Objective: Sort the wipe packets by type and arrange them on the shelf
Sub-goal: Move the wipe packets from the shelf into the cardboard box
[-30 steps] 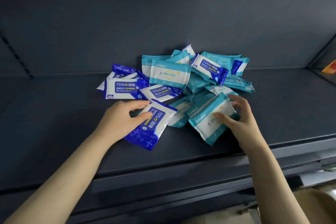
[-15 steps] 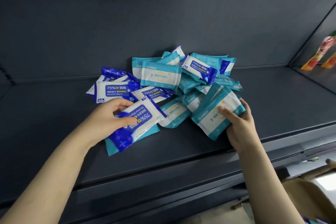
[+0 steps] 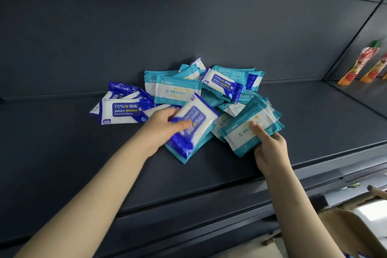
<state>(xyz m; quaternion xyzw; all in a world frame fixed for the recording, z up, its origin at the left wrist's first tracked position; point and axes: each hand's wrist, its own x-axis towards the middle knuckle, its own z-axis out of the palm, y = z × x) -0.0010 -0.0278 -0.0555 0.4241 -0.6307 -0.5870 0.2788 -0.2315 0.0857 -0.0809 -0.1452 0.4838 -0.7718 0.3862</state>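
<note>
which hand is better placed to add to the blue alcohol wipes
Probably left: the left hand grips a blue alcohol wipe packet beside the blue group; the right hand holds teal packets.

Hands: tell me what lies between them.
Head view: the blue packet in the left hand, a teal packet under it, the teal stack in the right hand.

Dark shelf bears heaped wipe packets.

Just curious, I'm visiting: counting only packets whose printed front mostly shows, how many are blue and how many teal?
Blue packets: 3, one gripped by the left hand
Teal packets: 2, one gripped by the right hand
Total: 5
</note>
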